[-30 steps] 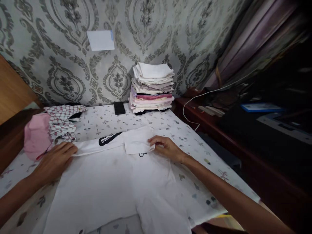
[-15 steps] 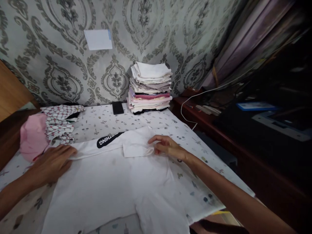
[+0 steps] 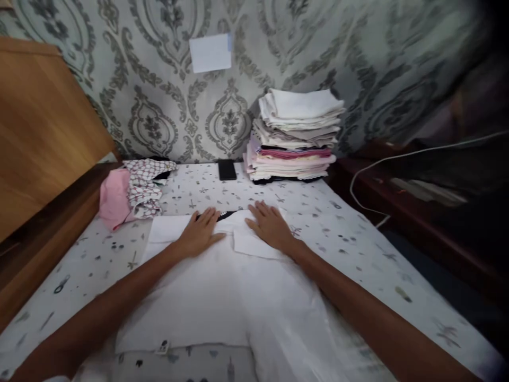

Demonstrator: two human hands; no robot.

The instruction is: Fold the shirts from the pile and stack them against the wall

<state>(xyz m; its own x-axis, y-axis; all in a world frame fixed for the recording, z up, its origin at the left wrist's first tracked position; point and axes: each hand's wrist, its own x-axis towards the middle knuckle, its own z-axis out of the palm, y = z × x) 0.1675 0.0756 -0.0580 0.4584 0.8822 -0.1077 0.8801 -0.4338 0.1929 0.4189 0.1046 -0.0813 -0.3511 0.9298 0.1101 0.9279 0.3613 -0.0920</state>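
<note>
A white shirt lies spread on the patterned bedsheet, its far edge folded over toward me. My left hand rests flat on the far part of the shirt, fingers stretched out. It partly covers a black printed patch there. Just to its right, my right hand presses palm-down with fingers extended, on the shirt's folded white sleeve. A small label shows at the near edge. The shirt's right side spreads toward me, partly behind my right forearm.
A tall stack of folded clothes stands against the wall, with a black phone to its left. Pink cloth and patterned cloth lie heaped at far left beside a wooden board. A white cable hangs at right.
My left hand has moved right along the shirt from its left edge. My right hand has released the sleeve's edge, shifted left and flattened on the cloth. The view has turned left.
</note>
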